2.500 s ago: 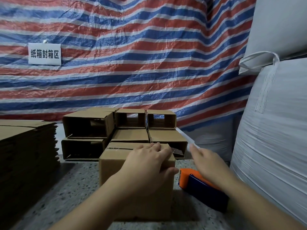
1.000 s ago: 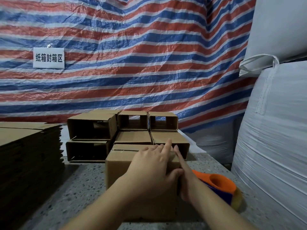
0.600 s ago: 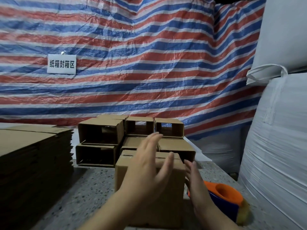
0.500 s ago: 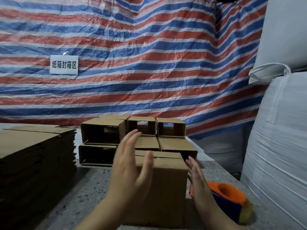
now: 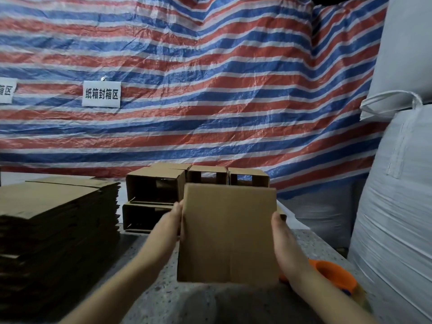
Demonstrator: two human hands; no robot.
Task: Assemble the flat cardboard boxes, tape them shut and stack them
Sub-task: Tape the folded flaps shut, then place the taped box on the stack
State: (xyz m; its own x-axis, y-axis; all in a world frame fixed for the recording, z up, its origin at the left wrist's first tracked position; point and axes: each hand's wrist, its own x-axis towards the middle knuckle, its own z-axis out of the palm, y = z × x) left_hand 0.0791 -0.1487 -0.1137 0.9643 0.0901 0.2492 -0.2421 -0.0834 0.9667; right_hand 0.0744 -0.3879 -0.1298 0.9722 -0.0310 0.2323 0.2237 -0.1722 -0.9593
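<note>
Item: one assembled cardboard box (image 5: 228,235), plain brown, which we hold up off the speckled tabletop (image 5: 154,298) between both hands, its broad face turned toward us with a seam running down the lower half.

Our left hand (image 5: 171,224) grips the left edge, fingers wrapped round the far side and out of sight. Our right hand (image 5: 284,239) presses flat along the right edge; we cannot tell how its fingers curl behind the box.

Behind the held box: a stack of finished boxes (image 5: 154,188), two tiers, open ends facing us, standing against the striped tarpaulin (image 5: 210,90).

Left: a tall pile of flat cardboard blanks (image 5: 56,220), unfolded.

Right, low: an orange tape dispenser (image 5: 334,274) on the tabletop just beside our right wrist, partly hidden.

Far right: white woven bulk sacks (image 5: 397,195).

On the tarpaulin: a white paper sign (image 5: 101,94) with printed characters.
</note>
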